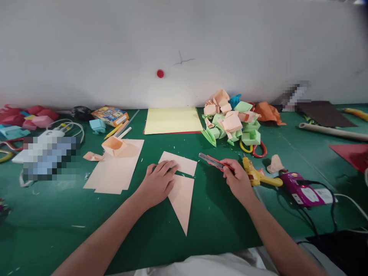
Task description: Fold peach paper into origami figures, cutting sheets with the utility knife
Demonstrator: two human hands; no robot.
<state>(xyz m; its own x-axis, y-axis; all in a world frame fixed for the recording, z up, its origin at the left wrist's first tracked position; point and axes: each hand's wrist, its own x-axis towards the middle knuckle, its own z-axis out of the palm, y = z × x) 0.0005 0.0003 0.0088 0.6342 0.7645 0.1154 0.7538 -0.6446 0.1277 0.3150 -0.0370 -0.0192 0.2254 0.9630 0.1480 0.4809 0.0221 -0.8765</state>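
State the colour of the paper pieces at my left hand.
Both paper pieces are pale peach, clearest in the head view.

Behind the green bench [155,237] rises a grey wall [100,46] — above the bench, it bears a red disc [160,73] and thin lines [181,62].

A single head-worn camera looks forward and steeply down from above the near edge of the green tabletop [149,237], with white cloth [207,266] at the bottom of the frame. The left hand [159,182] and right hand [237,178] lie within arm's reach of it, near mid-frame. The wide view faces a pale wall [115,50], farther off, across the upper part.
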